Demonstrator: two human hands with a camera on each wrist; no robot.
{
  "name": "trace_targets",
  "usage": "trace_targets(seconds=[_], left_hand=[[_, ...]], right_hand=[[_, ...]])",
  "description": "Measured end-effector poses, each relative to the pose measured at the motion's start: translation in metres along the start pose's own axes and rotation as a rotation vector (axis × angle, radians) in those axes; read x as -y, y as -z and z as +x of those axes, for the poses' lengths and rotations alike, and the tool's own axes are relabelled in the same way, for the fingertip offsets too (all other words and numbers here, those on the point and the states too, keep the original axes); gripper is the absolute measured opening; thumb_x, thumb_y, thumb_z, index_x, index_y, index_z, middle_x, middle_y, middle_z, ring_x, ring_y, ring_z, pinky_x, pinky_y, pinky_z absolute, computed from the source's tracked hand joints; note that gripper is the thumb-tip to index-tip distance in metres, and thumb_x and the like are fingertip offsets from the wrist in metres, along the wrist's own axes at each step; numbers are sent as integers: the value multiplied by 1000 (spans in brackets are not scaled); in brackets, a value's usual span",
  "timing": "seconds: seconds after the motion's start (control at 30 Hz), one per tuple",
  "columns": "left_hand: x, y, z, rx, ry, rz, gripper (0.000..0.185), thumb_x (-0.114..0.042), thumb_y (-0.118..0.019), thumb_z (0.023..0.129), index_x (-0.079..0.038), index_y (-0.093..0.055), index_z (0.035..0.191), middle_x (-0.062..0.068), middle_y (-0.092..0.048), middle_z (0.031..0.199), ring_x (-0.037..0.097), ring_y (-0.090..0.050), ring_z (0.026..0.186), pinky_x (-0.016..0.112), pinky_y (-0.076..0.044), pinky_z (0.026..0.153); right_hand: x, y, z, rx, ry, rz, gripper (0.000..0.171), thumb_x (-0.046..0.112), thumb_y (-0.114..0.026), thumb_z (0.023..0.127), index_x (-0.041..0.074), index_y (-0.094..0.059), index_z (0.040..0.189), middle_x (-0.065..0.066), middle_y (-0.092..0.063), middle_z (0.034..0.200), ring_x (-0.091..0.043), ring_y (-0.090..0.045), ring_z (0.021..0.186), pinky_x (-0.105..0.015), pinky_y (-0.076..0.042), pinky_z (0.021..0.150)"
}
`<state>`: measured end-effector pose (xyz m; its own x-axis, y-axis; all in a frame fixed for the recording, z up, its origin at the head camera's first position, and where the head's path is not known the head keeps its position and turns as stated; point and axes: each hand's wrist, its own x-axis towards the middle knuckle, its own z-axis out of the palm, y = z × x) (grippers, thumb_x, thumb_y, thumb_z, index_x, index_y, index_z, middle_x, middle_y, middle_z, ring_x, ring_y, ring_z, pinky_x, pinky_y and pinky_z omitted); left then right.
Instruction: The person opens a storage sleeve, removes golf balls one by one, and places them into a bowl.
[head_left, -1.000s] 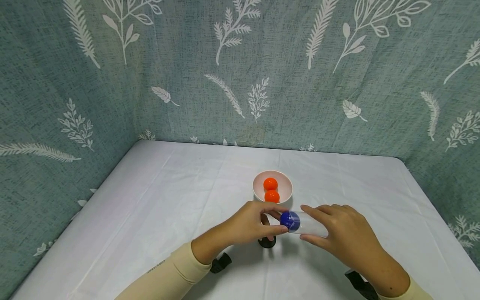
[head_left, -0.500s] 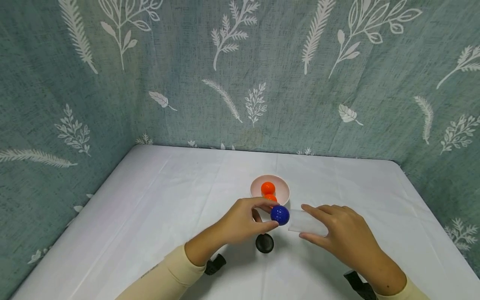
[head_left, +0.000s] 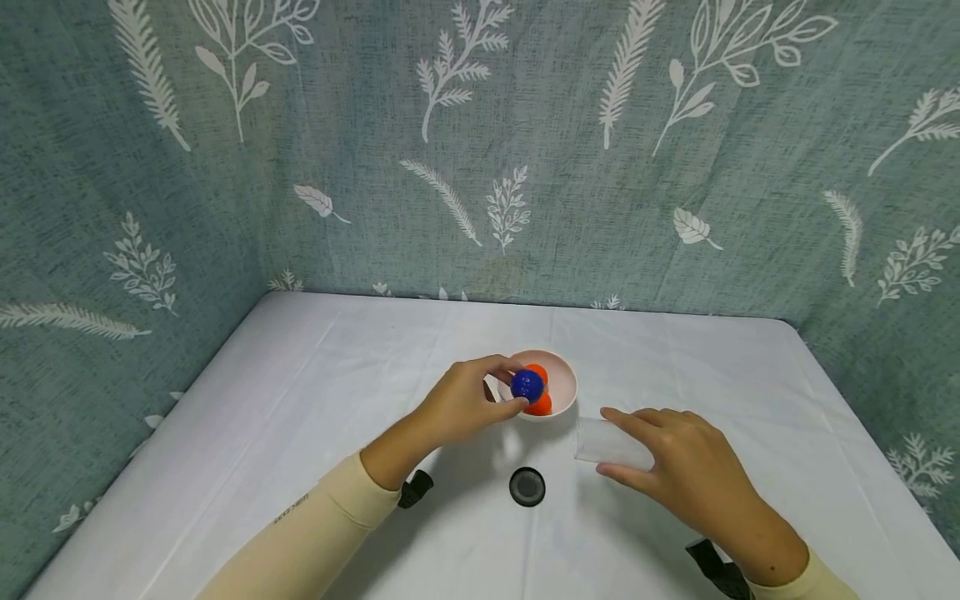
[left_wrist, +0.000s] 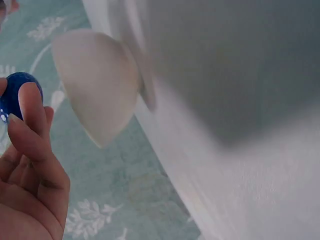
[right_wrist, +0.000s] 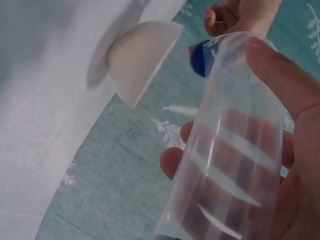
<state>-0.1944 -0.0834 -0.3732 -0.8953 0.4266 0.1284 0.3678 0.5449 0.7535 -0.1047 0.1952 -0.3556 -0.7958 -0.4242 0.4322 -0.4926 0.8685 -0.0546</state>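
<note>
Between the thumb and fingers of my left hand (head_left: 465, 404) is a small shiny blue ball (head_left: 527, 387), pinched above the near left part of a pale pink bowl (head_left: 564, 385). Two orange balls (head_left: 542, 406) lie in the bowl, partly covered by the blue one in the head view. From the side, the left wrist view shows the blue ball (left_wrist: 20, 95) apart from the bowl (left_wrist: 95, 80). My right hand (head_left: 675, 467) grips a clear plastic tube (right_wrist: 230, 145), its fingers wrapped round the wall. The tube lies sideways, one end toward the left hand.
A round black cap (head_left: 527, 487) lies on the white-covered table (head_left: 360, 392) in front of the bowl. Dark straps with small mounts (head_left: 416, 489) sit at both wrists. A green leaf-patterned curtain (head_left: 375, 125) stands behind and beside the table.
My left hand has drawn the blue ball out of the tube's end and carried it left and away from me to over the bowl. My right hand and the tube have barely moved.
</note>
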Motion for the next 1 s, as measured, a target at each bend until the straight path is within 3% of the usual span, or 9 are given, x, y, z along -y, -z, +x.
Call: trace_targets(seconds=[0.23,0.5,0.73,1.0], left_hand=[[4,0,17,-16,37,214,38,-32,-80,84,-18,-69,118,-3,-72,102,11,-54,63,26,-43,56],[7,-1,27,23,35,354,44,-34,-81,83,-14,-70,120,-1,-72,103,13,-54,68,26,-42,57],[8,-2,30,60,38,391,46,-35,-82,81,-12,-71,119,-1,-71,98,13,-55,73,26,-44,60],[7,-2,34,107,60,408,41,-38,-81,80,-18,-66,113,-4,-72,98,10,-60,74,27,-48,66]], right_hand=[[-1,0,1,40,-31,0,60,51,-86,71,23,-72,123,-5,-76,98,-23,-72,83,-46,-58,74],[0,2,1,39,-35,7,59,50,-85,72,23,-72,123,-4,-76,98,-22,-72,84,-45,-58,74],[0,2,1,42,-38,10,60,51,-85,72,24,-72,124,-4,-76,100,-22,-72,85,-46,-58,75],[1,1,1,48,-46,16,59,50,-85,72,23,-72,123,-4,-76,98,-22,-72,84,-45,-58,75]])
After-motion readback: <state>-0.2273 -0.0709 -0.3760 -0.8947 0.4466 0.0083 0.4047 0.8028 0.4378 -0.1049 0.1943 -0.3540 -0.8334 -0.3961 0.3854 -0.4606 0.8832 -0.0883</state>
